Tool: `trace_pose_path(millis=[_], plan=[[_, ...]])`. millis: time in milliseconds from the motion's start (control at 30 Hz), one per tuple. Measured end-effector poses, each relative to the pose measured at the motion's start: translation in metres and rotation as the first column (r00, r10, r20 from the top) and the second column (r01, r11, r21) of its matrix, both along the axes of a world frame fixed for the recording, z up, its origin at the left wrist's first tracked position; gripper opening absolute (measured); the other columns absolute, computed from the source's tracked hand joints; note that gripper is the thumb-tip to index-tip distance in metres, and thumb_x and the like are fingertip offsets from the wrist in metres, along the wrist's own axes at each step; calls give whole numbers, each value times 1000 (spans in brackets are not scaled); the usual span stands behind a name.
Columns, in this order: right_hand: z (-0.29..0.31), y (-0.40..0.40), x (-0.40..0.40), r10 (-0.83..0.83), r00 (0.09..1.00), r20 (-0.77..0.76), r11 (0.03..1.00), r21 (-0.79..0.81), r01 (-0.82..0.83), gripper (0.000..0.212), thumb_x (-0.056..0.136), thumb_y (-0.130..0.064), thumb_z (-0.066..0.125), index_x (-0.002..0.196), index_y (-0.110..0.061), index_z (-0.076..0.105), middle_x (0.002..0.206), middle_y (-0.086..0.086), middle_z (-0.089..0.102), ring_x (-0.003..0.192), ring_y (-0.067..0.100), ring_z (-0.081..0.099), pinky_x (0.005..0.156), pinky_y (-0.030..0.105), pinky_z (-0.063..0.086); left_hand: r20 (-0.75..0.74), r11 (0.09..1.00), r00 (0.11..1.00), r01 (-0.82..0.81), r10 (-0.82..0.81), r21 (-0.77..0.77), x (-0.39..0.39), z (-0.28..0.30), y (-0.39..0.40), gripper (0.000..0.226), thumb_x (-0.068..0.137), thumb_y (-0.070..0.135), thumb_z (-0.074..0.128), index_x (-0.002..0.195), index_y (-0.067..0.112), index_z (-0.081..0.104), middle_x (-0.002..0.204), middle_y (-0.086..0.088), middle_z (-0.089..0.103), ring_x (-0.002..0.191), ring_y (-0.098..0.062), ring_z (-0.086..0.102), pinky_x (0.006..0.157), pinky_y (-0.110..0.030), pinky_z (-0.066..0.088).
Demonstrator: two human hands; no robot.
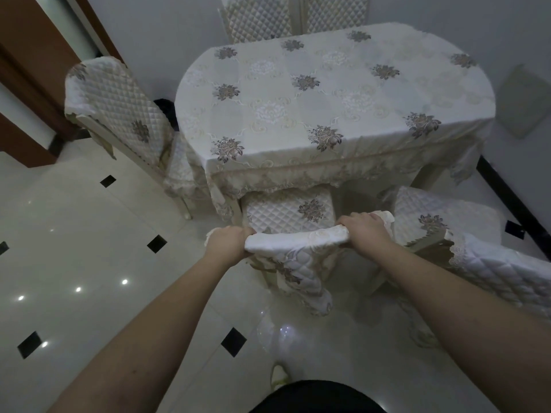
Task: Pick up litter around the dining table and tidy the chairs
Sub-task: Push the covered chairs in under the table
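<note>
A dining chair point(293, 214) with a quilted cream cover stands right in front of me, its seat partly under the table's near edge. My left hand point(228, 242) grips the left end of its top rail. My right hand point(365, 232) grips the right end of the same rail. The dining table point(334, 93) beyond is draped in a cream cloth with grey flower prints. No litter shows on the floor in this view.
A second chair point(119, 114) stands angled at the table's left end, a third chair point(465, 231) sits close on my right, and two more chair backs point(262, 16) line the far side. Glossy white floor tiles point(74, 234) stretch to the left. A brown door frame point(26, 70) is at far left.
</note>
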State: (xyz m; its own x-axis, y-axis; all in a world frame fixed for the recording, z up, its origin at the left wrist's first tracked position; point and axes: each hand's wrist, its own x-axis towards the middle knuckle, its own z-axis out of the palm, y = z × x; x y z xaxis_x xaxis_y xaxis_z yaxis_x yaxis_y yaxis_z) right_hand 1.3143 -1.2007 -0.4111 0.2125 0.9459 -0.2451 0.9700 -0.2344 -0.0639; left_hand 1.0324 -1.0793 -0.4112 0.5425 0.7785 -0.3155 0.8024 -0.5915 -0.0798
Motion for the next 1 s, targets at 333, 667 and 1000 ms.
trace_pose_path(millis=[333,667,1000], plan=[[-3,12,23,20,1000,21,1000,-13,-20,42,77,-44,70,115,-33,58,109,-1,60,103,22,55,91,37,37,-8,999,1000,29,-29,-34,15,0,5,33,85,36,58,118,34,56,106,3,66,93,-26,64,74,-45,55],[2,23,22,41,999,8,999,-30,-41,46,77,-46,70,119,-31,56,115,0,57,110,25,51,94,39,35,-31,999,999,27,-28,-26,14,9,19,25,89,45,53,109,31,60,104,2,67,95,-22,63,73,-31,51],[1,32,32,77,997,-24,997,-4,-77,47,77,-44,71,120,-31,55,117,2,58,111,27,51,99,41,33,-5,995,995,-103,102,-17,29,-1,22,23,85,35,60,107,29,63,96,-1,68,85,-22,64,64,-28,45]])
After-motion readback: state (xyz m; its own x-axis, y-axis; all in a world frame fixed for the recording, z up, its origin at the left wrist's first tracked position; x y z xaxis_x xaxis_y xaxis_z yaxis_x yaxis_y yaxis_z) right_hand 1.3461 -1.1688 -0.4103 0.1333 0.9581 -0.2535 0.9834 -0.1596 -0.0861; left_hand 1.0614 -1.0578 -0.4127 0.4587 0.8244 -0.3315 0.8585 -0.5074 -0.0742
